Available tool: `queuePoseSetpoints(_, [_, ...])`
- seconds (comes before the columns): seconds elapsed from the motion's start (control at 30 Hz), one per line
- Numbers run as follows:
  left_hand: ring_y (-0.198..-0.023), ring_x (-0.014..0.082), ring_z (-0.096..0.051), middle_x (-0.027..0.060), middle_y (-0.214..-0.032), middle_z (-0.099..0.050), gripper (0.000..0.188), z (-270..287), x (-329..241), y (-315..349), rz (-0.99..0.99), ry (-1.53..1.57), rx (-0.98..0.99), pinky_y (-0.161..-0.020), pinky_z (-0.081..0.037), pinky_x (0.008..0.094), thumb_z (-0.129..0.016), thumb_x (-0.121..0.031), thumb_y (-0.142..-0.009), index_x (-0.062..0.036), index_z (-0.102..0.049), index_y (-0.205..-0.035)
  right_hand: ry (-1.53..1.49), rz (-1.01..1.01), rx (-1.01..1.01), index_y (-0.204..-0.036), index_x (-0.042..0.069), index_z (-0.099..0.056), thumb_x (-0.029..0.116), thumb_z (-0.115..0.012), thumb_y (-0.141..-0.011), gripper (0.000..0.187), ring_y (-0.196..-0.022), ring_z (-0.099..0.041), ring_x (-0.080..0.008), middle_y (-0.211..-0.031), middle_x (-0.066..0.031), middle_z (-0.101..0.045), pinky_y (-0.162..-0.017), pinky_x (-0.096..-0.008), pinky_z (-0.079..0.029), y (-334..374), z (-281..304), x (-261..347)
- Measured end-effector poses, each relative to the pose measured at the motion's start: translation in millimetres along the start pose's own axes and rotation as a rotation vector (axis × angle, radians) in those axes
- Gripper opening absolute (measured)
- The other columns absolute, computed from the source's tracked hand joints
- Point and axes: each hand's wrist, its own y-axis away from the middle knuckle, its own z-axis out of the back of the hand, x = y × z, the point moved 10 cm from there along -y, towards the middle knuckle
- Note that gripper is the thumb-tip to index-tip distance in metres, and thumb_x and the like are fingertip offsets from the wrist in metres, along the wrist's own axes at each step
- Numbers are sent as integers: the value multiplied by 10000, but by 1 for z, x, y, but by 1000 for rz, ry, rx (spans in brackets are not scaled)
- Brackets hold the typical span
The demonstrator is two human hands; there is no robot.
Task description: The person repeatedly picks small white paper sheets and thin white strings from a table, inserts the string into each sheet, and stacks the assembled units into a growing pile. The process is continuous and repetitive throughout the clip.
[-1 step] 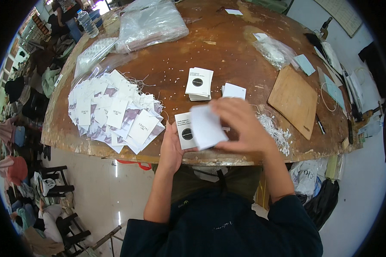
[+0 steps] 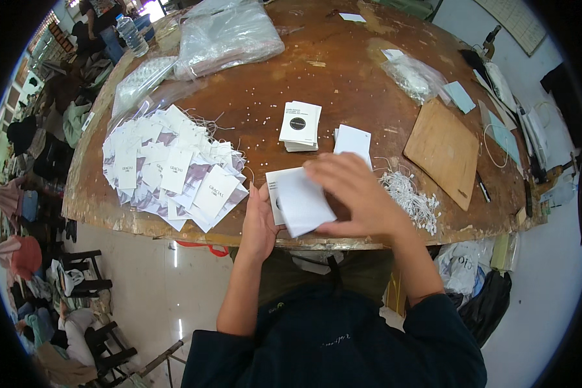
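At the table's near edge, my left hand (image 2: 258, 223) holds a white printed card (image 2: 273, 181) by its left side, fingers beneath it. My right hand (image 2: 362, 197) grips the right edge of a blank white card (image 2: 301, 207), slightly blurred. This blank card lies over most of the printed one; whether they touch I cannot tell. Beyond my hands is a stack of cards (image 2: 299, 123) with a black circle on top. White cards (image 2: 354, 141) lie just past my right hand. A bundle of white strings (image 2: 410, 200) sits to its right.
A large heap of strung white tags (image 2: 168, 168) covers the table's left. Clear plastic bags (image 2: 229, 39) and a water bottle (image 2: 131, 35) are at the far left. A wooden board (image 2: 443, 152), a pen (image 2: 483, 187) and a plastic bag (image 2: 415, 77) lie on the right.
My right hand has brought the blank card left and slightly down, so it now covers most of the printed card's black circle. My left hand has barely moved.
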Motion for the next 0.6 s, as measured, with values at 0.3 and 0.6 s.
queuePoseSetpoints(0.3, [-1010,127,-623,67,-1144,-638,336,4,4,-6,-32,-134,-86,-875,-517,315,-620,-170,-969,6,-553,-1248,-410,-209,-274,-1490,63,-315,316,-815,-705,964,-1374,-348,-342,-1479,-191,-386,-1137,-475,-269,-6,-17,-16])
queuePoseSetpoints(0.6, [-1021,128,-628,82,-1161,-639,318,-4,11,-7,-13,-241,-75,-880,-520,303,-552,-163,-1004,27,-538,-1258,-1121,-738,-668,-997,-16,-642,154,-559,-997,190,-755,-511,-29,-825,26,-598,-669,-199,-422,29,-66,-63])
